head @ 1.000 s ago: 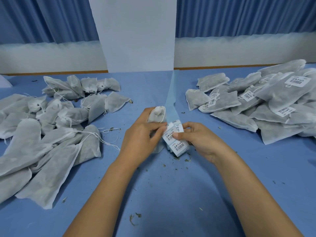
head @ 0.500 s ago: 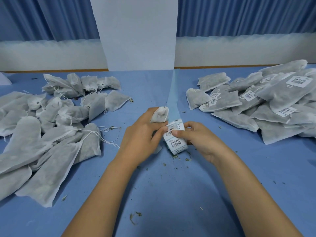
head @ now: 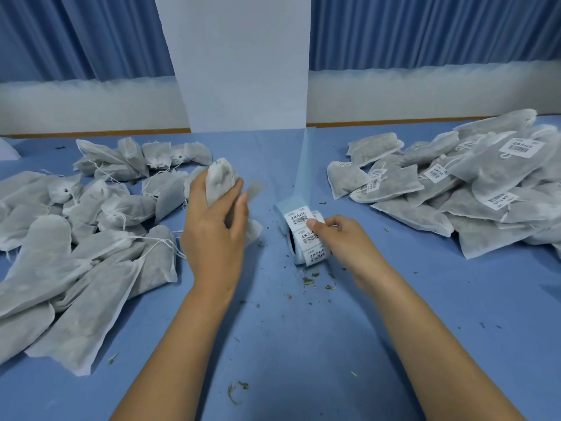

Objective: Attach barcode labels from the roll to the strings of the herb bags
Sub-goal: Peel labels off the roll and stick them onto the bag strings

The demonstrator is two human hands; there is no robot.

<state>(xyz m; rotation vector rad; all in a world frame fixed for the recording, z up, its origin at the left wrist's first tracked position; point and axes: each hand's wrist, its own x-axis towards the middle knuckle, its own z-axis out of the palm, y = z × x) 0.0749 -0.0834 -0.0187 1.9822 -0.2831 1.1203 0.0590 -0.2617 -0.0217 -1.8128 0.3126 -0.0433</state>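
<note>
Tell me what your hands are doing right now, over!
Left hand grips a herb bag. Right hand holds the label roll, thumb on a label. Only herb crumbs lie between.

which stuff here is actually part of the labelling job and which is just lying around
Part of the job:
herb bag gripped in the left hand
label roll held by the right hand
unlabelled bags, left pile
labelled bags, right pile

Just lying about:
herb crumbs on the cloth
white pillar
curtain
</note>
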